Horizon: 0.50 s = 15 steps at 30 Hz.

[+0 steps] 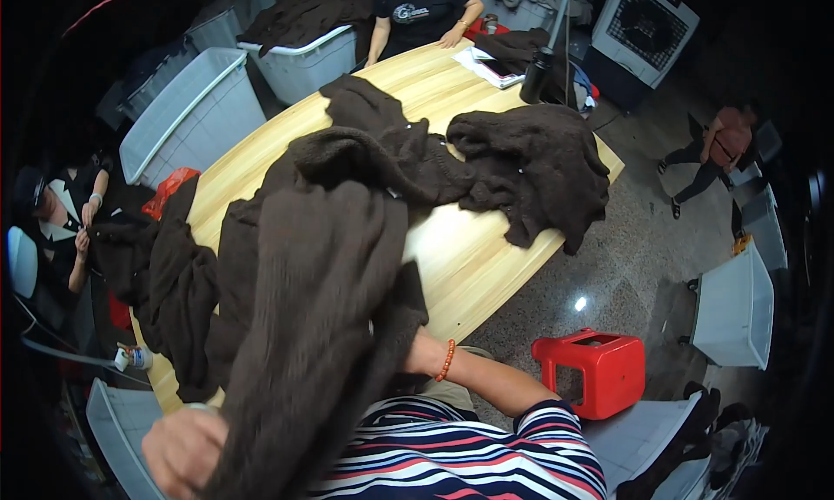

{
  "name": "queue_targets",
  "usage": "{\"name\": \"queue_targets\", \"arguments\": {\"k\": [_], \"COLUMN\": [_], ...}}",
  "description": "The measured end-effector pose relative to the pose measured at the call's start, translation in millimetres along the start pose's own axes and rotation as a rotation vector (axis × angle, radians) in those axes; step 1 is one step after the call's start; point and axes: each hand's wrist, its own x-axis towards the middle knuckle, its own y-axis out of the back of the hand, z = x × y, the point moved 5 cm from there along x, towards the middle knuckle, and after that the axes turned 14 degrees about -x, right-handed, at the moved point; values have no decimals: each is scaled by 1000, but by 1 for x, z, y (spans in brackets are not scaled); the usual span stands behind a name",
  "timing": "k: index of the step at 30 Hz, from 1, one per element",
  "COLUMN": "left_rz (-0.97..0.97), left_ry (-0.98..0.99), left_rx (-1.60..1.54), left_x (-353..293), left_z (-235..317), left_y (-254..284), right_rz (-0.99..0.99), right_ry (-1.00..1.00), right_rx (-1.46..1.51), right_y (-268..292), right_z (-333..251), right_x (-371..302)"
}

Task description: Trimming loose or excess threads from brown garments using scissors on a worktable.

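A dark brown knitted garment (313, 265) rises off the table in front of me and hangs down towards my lap. My left hand (184, 452), blurred by motion, is closed at the garment's lower left edge, with its fingers curled. My right hand (421, 352) reaches behind the raised cloth; an orange bead bracelet (447, 361) circles that wrist. The garment hides the right fingers. More brown knitwear (534, 165) lies heaped on the right of the wooden table (469, 270). Another brown piece (178, 283) hangs over the left side.
Across the table stands a person in a black shirt (421, 13). At the left another person (65, 209) handles brown cloth. White bins (195, 113) stand beyond the table. A red stool (599, 370) is at my right. Someone walks (721, 148) on the floor at right.
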Motion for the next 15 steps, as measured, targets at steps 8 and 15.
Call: {"name": "queue_targets", "arguments": {"k": [8,15], "left_rz": [-486,-488], "left_ry": [-124,-8], "left_rx": [-103,-123], "left_x": [66,95], "left_z": [-30,-75], "left_y": [-12,12], "right_rz": [151,325], "right_ry": [-125,-397], "right_rx": [379,435], "right_y": [22,76], "right_z": [7,97], "right_x": [-18,-69]}}
